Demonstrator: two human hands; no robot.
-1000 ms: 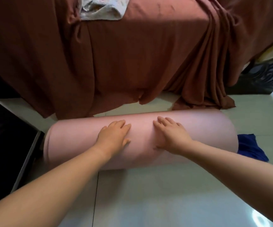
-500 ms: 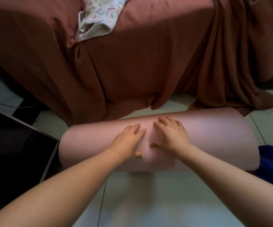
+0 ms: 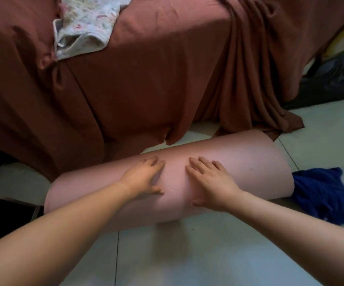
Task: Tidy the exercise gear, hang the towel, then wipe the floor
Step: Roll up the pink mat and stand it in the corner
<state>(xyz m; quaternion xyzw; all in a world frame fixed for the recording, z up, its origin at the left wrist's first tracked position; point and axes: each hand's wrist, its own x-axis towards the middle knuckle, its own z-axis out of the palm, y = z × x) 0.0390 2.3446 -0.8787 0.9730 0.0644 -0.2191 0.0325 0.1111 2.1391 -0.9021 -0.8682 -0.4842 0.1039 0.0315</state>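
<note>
I see the rust bedsheet (image 3: 146, 75) draping to the tiled floor (image 3: 198, 254); the rolled pink mat (image 3: 249, 162) lies there beside the blue towel (image 3: 321, 193). My left hand (image 3: 142, 178) and right hand (image 3: 212, 182) press on it, fingers flat, slightly spread.

We count one rolled pink mat (image 3: 239, 162) on floor. Two bare hands on it: left hand (image 3: 144, 178), right hand (image 3: 212, 180), both flat, palms down, fingers spread. We see one blue cloth (image 3: 321, 193) crumpled at mat's right end. One rust-brown sheet (image 3: 146, 79) draped over bed. One pale printed cloth (image 3: 84, 27) on top of sheet. One dark panel (image 3: 4, 211) at left edge, kind unclear.
</note>
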